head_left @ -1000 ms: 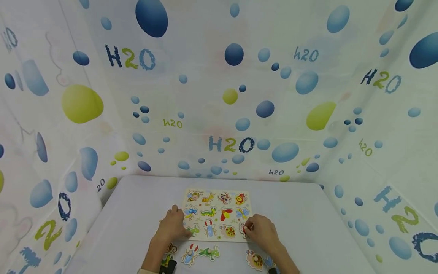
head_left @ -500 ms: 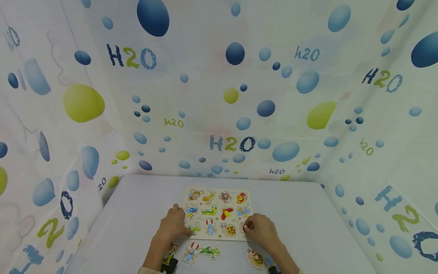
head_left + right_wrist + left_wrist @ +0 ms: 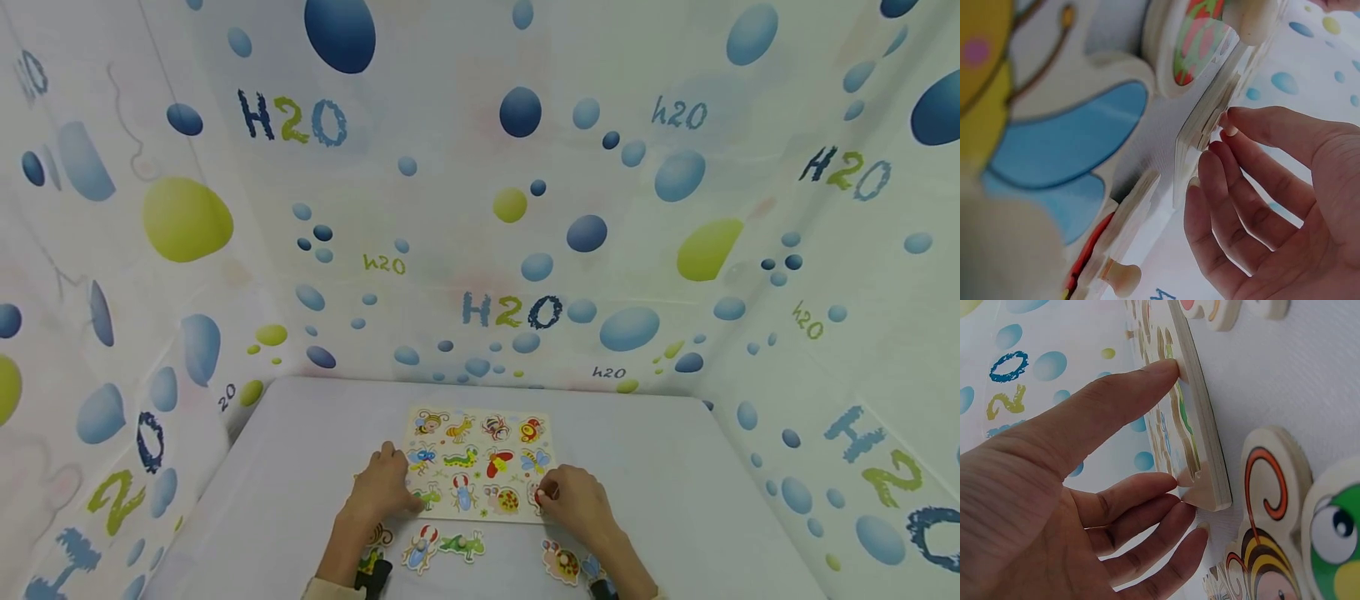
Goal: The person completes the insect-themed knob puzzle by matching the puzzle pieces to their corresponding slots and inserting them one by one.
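Observation:
A pale wooden puzzle board (image 3: 480,516) printed with rows of insects lies on the table. My left hand (image 3: 382,483) holds its near left corner: in the left wrist view the thumb (image 3: 1161,374) presses on the near edge and the other fingers bend against the side. At the near right corner, my right hand (image 3: 579,498) pinches the small wooden knob (image 3: 1229,127) of a red-marked puzzle piece (image 3: 537,497). That piece lies close against the board's face, mostly covered by the fingers.
Nearer me lie a stag beetle piece (image 3: 419,550), a grasshopper piece (image 3: 463,546) and a snail piece (image 3: 560,562). A blue-winged piece (image 3: 592,568) is partly behind my right wrist. Beside my left wrist are a bee piece (image 3: 1272,487) and a green-faced piece (image 3: 1338,550).
The head view has tilted slightly, shifting the whole scene. Both hands keep their places at the board, with no visible change in what they hold.

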Tool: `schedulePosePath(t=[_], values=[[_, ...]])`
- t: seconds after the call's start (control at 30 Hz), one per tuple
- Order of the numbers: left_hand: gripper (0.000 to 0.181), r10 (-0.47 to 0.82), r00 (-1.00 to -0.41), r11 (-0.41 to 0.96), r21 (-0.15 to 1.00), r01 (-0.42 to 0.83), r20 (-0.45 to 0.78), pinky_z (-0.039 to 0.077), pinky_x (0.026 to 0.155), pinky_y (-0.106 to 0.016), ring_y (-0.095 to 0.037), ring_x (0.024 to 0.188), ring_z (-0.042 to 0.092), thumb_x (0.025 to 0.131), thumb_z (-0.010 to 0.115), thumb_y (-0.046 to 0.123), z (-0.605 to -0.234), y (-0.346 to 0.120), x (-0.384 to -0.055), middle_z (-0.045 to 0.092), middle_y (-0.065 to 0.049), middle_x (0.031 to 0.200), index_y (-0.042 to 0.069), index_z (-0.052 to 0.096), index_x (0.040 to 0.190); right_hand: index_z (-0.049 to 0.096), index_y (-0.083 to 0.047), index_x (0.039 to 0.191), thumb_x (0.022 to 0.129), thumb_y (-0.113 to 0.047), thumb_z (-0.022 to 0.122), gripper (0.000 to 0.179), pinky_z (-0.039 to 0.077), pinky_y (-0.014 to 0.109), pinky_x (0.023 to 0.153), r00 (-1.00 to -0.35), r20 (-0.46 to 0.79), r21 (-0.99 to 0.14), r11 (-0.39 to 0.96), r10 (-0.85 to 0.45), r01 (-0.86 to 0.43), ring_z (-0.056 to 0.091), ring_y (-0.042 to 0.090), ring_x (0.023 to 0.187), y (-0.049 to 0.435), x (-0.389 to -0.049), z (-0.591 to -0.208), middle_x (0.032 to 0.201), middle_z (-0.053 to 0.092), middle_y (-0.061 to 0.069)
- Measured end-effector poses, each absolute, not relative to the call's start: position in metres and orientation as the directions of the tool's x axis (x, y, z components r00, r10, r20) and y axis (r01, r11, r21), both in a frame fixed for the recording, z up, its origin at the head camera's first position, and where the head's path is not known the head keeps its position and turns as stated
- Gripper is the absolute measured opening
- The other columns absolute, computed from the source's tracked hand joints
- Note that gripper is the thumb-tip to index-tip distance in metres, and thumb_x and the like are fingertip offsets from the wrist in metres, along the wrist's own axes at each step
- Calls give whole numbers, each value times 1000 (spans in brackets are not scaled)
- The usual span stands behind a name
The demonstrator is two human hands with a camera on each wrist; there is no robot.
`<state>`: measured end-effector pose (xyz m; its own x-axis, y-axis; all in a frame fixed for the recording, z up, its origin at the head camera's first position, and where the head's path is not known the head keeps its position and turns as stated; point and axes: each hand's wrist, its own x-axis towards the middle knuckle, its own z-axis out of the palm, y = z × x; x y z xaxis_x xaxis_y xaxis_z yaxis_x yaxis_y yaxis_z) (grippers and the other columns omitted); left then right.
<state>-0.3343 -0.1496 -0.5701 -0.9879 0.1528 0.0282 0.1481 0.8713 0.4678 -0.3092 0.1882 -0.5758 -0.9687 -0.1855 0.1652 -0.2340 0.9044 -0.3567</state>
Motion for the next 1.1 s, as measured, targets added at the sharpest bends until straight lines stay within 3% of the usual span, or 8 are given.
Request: schedulePosePath(t=[0.6, 1.1], values=[[70, 175, -984, 875, 452, 171, 33, 54, 75, -54, -29, 90, 49, 63, 101, 30, -572, -145, -335, 50, -14, 105, -8, 62, 107, 74, -24, 81, 89, -24, 83, 12, 44, 25, 56, -975, 130, -377, 901, -178, -214, 53, 0, 66, 193, -304, -576, 75, 59, -16], [66, 170, -985, 874, 460, 158, 15, 53, 75, -57, -30, 91, 50, 65, 100, 29, -564, -150, -334, 50, -15, 105, -7, 62, 106, 78, -19, 88, 82, -20, 87, 11, 44, 24, 56, -975, 155, -364, 909, -158, -205, 53, 3, 67, 195, -297, -567, 78, 63, -11]])
